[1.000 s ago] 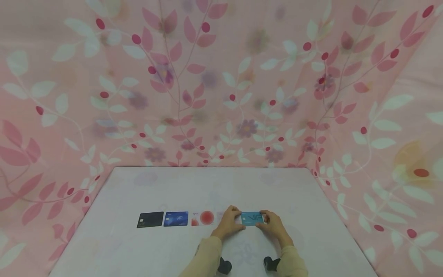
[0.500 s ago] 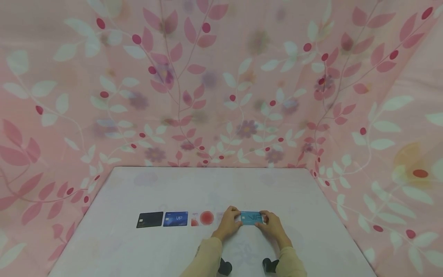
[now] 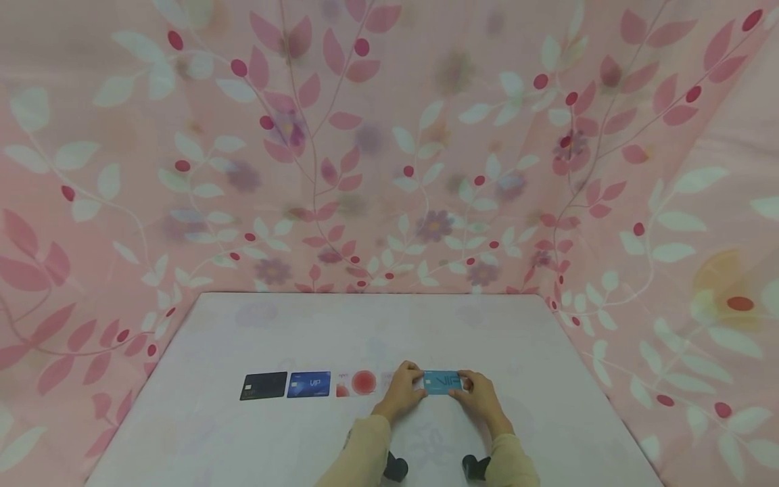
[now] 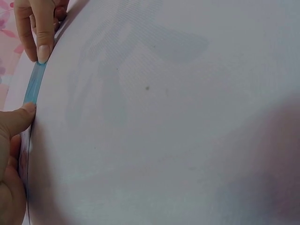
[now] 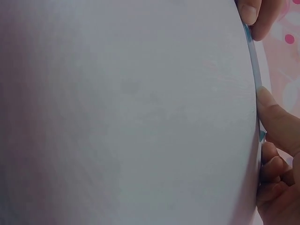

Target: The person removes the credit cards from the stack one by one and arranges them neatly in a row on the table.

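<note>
A teal bank-style card point(image 3: 443, 383) marked VIP lies at the right end of a row on the white table. My left hand point(image 3: 402, 392) holds its left side between thumb and fingers. At the opposite side, my right hand point(image 3: 483, 400) pinches the card by its right corners, fingers at the top edge and thumb at the bottom. The left wrist view shows the teal card point(image 4: 35, 84) nearly edge-on, with a thumb point(image 4: 21, 118) against one end. In the right wrist view only slivers of it show beside the right thumb point(image 5: 276, 117).
Left of my hands, a black card point(image 3: 264, 386), a blue VIP card point(image 3: 309, 384) and a white card with a red circle point(image 3: 364, 383) lie in line. A pale pink card point(image 3: 387, 383) is partly hidden behind my left hand. Pink floral cloth point(image 3: 377, 169) surrounds the white table point(image 3: 292, 446).
</note>
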The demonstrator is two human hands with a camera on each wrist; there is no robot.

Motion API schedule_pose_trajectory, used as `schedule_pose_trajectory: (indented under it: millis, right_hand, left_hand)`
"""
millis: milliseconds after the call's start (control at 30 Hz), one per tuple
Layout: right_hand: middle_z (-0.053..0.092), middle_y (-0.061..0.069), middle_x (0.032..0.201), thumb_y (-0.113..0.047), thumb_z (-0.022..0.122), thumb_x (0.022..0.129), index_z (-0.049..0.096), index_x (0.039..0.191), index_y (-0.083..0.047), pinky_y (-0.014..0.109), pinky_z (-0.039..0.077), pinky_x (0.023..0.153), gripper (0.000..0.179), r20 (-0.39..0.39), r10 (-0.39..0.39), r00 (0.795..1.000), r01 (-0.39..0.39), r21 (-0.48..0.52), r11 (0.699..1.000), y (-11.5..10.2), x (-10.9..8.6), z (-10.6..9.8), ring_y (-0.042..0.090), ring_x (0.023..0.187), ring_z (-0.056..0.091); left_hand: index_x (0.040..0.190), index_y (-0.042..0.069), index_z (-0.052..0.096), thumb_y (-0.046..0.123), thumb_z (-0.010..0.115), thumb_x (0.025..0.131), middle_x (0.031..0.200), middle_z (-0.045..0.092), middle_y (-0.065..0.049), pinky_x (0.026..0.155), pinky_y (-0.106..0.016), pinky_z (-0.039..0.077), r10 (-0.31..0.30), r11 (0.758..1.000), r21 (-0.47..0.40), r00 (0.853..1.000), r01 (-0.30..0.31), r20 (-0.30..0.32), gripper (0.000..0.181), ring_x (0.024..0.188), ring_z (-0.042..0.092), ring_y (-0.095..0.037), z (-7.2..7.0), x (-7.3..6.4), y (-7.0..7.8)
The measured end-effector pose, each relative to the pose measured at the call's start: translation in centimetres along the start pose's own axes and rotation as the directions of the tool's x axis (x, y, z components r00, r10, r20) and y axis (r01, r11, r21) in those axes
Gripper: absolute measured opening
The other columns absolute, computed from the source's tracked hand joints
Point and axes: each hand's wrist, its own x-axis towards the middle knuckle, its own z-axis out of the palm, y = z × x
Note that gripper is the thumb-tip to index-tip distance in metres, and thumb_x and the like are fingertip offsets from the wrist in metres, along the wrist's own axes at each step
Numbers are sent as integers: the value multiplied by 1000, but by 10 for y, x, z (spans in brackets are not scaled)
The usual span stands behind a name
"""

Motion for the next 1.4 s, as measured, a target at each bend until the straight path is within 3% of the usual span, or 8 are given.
schedule_pose_trajectory:
  millis: [267,533,767,1400]
  right_hand:
    - [55,6,83,-16,79,74,62,114,9,31,44,66,50,-13,59,998,-59,38,998,2,-2,3,17,76,47]
    - [61,12,89,-15,80,71,63,113,7,36,48,70,50,-9,47,999,-47,35,998,3,-3,0,20,79,54]
    - [60,10,86,-15,80,71,64,113,7,32,47,67,50,-13,50,999,-50,41,998,3,-2,0,19,78,54]
    - [58,8,83,-13,79,73,63,113,9,29,43,64,48,-21,36,999,-35,52,998,-1,-3,-1,17,74,49]
  left_hand:
    - [110,-12,63,1,75,75,102,53,-13,85,-33,47,1,1000,-28,1000,-1,-11,39,94,53,-24,-1,-3,2]
    - [108,-11,64,0,75,75,102,53,-12,82,-30,47,23,999,-26,999,-24,-26,36,92,53,-22,3,-3,-1]
    - [106,-11,65,-1,76,73,100,54,-14,79,-29,48,62,998,-14,997,-63,-42,36,89,54,-22,1,-2,-1]
    - [104,-11,65,-1,76,72,99,55,-13,77,-28,48,60,998,-22,997,-61,-53,36,88,54,-22,0,-2,-1]
